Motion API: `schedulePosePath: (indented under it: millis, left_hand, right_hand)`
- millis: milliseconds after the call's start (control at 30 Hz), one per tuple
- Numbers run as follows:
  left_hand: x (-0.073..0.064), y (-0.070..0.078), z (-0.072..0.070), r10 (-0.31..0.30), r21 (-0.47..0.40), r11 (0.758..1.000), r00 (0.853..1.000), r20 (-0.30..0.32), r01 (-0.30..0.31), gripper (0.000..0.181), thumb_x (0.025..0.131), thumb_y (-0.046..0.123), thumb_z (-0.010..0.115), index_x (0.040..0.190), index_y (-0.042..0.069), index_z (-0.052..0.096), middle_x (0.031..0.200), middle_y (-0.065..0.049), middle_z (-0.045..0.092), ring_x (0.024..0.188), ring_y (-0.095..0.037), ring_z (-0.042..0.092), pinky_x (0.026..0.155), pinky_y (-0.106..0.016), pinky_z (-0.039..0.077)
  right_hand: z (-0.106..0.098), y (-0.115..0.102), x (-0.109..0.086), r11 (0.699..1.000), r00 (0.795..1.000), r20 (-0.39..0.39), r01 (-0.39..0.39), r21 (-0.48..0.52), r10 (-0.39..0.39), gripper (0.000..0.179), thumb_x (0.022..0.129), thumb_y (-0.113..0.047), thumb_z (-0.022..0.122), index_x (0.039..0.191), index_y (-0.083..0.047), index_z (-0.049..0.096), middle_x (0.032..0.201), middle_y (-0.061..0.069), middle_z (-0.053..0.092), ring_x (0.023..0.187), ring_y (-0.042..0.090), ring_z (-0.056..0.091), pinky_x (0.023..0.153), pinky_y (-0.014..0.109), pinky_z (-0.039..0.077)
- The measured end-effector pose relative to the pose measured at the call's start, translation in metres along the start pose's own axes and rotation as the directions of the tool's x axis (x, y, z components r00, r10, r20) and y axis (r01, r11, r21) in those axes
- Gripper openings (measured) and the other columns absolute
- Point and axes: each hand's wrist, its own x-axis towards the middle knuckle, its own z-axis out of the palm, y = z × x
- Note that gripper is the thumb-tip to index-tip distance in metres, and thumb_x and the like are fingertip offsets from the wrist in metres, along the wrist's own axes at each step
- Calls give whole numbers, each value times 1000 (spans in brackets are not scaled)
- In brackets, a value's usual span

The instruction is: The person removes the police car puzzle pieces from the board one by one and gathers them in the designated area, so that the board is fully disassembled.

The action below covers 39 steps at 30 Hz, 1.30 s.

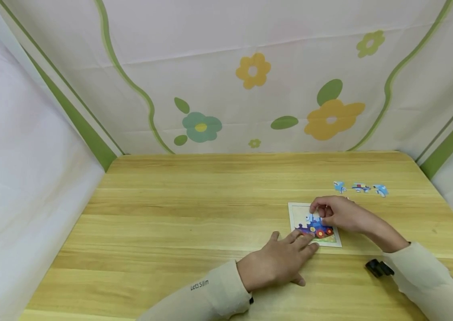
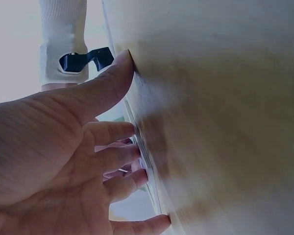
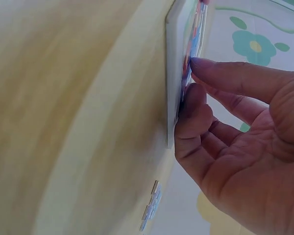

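White-edged puzzle board (image 1: 300,213) lies flat on the bench (image 1: 194,209), its blue train (image 1: 317,225) running sideways, wheels (image 1: 320,233) on the near side. The left grip (image 1: 278,264) rests spread fingers (image 1: 304,242) on it. The right grip (image 1: 340,215) curls at the train; I cannot tell if it pinches anything.

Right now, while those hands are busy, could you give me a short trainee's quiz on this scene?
1. True or false: the left hand is clenched into a fist.
2. Where on the table do the loose puzzle pieces lie?
A) Under the left hand
B) Beyond the right hand, toward the flowered backdrop
C) At the table's left end
3. What colour are the wheels of the vehicle pictured on the puzzle board?

Key: 1. False; its fingers are spread, touching the board. 2. B. 3. Red.
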Motion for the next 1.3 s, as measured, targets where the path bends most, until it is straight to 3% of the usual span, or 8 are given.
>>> schedulePosePath:
  millis: [467, 1300]
  left_hand:
    - [0, 0, 0, -2, 8, 1000, 1000, -9, 2, 88, 92, 68, 60, 167, 37, 23, 176, 16, 13, 162, -9, 16, 122, -45, 39]
    - [-1, 0, 0, 1, 5, 1000, 1000, -14, -1, 88, 93, 67, 61, 167, 37, 23, 176, 16, 14, 162, -10, 17, 122, -46, 39]
  right_hand:
    - [1, -2, -1, 999, 1000, -19, 23, -31, -23, 26, 90, 11, 63, 105, -10, 67, 89, 4, 58, 80, 14, 49, 68, 24, 43]
    - [6, -6, 0, 998, 998, -26, 50, -32, -51, 30, 88, 16, 61, 106, -7, 67, 87, 1, 56, 79, 11, 48, 65, 23, 41]
